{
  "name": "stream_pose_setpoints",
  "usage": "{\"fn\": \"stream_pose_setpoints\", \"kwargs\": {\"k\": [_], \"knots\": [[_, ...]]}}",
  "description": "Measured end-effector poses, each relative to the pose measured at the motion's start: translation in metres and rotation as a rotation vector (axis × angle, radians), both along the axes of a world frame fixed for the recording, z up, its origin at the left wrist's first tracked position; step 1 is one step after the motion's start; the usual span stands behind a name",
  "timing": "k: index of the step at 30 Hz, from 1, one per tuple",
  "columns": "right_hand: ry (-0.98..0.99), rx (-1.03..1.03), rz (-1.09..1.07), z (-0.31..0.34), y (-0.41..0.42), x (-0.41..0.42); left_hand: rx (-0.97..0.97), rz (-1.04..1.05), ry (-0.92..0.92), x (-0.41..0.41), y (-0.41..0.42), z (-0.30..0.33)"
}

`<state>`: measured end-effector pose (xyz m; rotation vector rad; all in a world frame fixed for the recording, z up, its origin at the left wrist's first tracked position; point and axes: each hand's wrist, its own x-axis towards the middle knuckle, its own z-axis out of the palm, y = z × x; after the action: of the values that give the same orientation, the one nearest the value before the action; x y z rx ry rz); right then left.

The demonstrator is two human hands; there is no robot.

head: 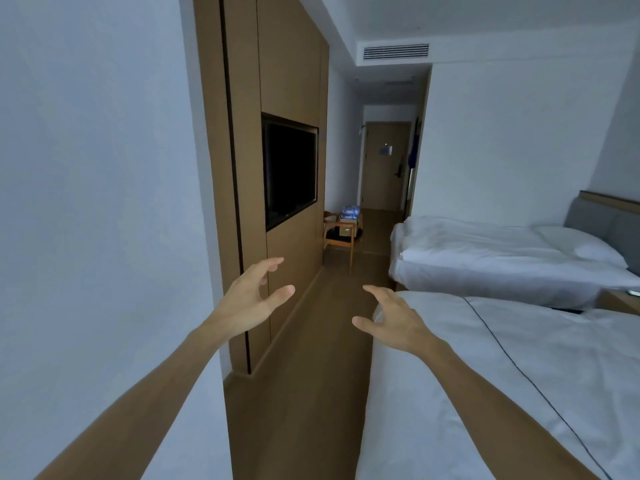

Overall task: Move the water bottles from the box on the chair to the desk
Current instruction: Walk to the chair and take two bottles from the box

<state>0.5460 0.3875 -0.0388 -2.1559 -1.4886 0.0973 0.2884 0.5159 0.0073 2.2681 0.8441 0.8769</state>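
— While I look down the room, what do the hands hold?
— Nothing: my left hand and right hand hang spread. One box of bottles, uncountable from here, sits on one chair far ahead, beyond two beds.

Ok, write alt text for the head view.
Two empty hands, left hand and right hand, reach forward down a hotel-room aisle toward a distant chair holding a box of water bottles. Beds lie right.
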Motion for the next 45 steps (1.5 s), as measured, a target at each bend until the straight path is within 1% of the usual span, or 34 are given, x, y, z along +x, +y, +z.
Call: {"fn": "stream_pose_setpoints", "kwargs": {"k": [7, 14, 19, 24, 29, 35, 45], "knots": [[0.018, -0.005, -0.062, -0.014, 0.114, 0.072, 0.016, -0.063, -0.003, 0.072, 0.131, -0.016], [0.044, 0.015, -0.133, -0.007, 0.235, 0.143, 0.027, -0.128, 0.009, 0.159, 0.274, -0.009], [0.030, 0.011, -0.161, -0.006, 0.305, 0.196, 0.034, -0.155, 0.011, 0.223, 0.358, -0.010], [0.017, -0.018, -0.191, -0.022, 0.377, 0.262, 0.020, -0.167, 0.008, 0.294, 0.440, -0.022], [0.023, -0.019, -0.183, -0.032, 0.455, 0.342, 0.019, -0.175, 0.001, 0.372, 0.520, -0.027], [0.022, -0.041, -0.146, -0.024, 0.554, 0.438, 0.002, -0.155, 0.001, 0.459, 0.605, -0.026], [0.010, -0.093, -0.117, -0.038, 0.703, 0.556, -0.047, -0.141, 0.007, 0.573, 0.750, -0.040]]}}
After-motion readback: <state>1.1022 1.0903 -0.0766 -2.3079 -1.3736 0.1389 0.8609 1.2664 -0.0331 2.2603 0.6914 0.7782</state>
